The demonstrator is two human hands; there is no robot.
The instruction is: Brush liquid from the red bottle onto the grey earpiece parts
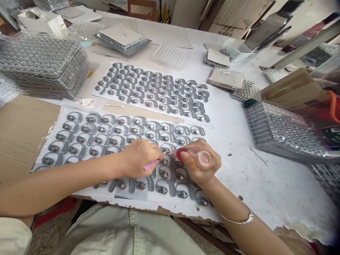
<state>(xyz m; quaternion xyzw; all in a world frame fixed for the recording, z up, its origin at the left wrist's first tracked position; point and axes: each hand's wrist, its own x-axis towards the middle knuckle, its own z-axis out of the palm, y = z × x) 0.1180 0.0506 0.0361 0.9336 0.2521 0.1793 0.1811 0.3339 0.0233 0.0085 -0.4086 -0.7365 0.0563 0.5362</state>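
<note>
Gripping a pink-handled tool (150, 165) in the closed left hand (139, 157) and a clear squeeze bottle (203, 158) in the right hand (199, 166), a person leans over grey hook-shaped parts (164, 173) on the near paper sheet (159, 209) (a second full sheet (148, 109) lies beyond; which parts are finished cannot be told).

Readable text: none | label at right edge (332, 136): dark green, printed, too small and cut off to read | cardboard box (292, 90): faint dark printing, blurred | white paper sheet (220, 141): no legible marks
</note>
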